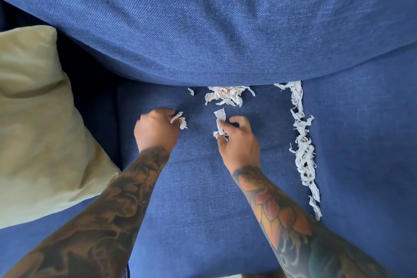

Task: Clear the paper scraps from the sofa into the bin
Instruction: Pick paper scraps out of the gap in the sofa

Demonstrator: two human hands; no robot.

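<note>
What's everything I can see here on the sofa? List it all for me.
Sofa: one, blue, fills the view.
Cushion: one, pale yellow-green, on the left of the seat.
Scrap pile: one, white, at the foot of the backrest.
Scrap line: one long trail, white, along the seam on the right.
Small scrap: one, white, left of the pile.
Held scraps: white, one in the left hand, one in the right.
Hands: left hand, right hand, forearms tattooed.
</note>
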